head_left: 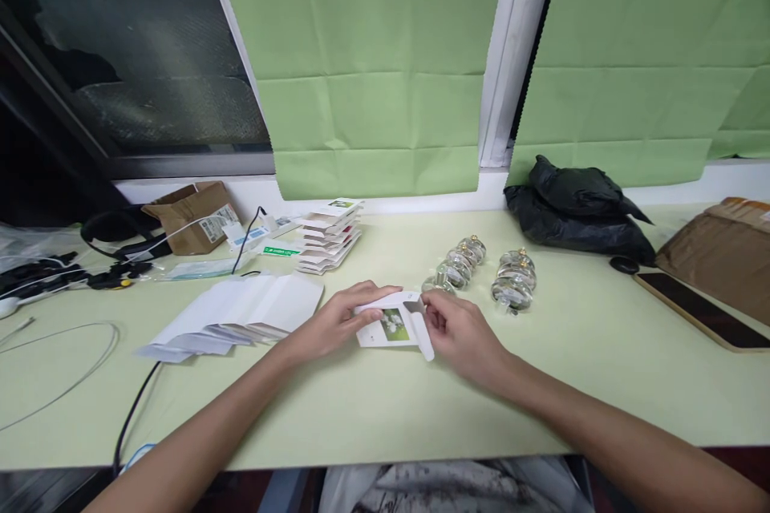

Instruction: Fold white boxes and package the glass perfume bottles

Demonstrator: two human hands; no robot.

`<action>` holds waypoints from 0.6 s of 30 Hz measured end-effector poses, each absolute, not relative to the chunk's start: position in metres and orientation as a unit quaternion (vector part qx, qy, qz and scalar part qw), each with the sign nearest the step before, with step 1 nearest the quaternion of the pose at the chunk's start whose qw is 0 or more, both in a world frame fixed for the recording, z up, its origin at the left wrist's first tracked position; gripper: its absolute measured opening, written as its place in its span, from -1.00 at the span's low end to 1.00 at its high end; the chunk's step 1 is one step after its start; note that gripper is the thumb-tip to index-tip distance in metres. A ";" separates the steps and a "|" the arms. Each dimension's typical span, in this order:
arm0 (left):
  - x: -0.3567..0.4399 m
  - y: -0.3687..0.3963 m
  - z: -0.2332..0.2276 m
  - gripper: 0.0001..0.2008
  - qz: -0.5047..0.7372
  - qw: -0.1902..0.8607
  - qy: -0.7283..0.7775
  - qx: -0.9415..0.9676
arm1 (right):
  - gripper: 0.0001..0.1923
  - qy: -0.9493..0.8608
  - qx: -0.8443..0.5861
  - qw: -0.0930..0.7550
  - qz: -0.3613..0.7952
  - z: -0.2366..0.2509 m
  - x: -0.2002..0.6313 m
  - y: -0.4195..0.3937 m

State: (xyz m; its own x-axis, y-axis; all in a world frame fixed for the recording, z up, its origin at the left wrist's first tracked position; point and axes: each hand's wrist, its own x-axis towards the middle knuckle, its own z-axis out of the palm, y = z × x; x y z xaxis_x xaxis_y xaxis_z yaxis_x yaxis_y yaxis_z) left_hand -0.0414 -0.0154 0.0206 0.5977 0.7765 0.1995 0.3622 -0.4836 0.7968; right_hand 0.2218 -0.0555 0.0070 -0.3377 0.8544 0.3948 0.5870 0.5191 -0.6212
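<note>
A small white paper box [395, 325] with a green-and-white flower picture is held above the table, its flap end open toward the right. My left hand [352, 313] grips the box's left end, thumb on the front and fingers behind. At the open end, my right hand [460, 333] has its fingers curled against the flap; whether anything else is inside those fingers is hidden. Just beyond my right hand lie two rows of clear, round glass-like pieces with gold tops, a left row [460, 263] and a right row [514, 280].
Flat white paper sleeves [241, 313] lie fanned at the left, with a stack of small boxes [330, 236] behind them. A brown carton [196, 216] and cables stand back left. Black plastic bags [577, 208], a phone [703, 309] and a cardboard box [722, 256] occupy the right.
</note>
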 end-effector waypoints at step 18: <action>-0.066 0.000 0.032 -0.60 0.147 0.427 0.436 0.778 | -0.70 -0.662 -0.530 0.251 0.468 -0.016 0.268 -0.066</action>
State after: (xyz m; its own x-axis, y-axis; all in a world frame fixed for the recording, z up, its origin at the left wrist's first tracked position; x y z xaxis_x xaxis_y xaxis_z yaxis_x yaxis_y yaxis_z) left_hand -0.0662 0.0000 0.0324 0.5761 0.8047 -0.1434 0.5526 -0.2543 0.7937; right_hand 0.2676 -0.0660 -0.0164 -0.3129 0.9356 -0.1636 0.4662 0.0012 -0.8847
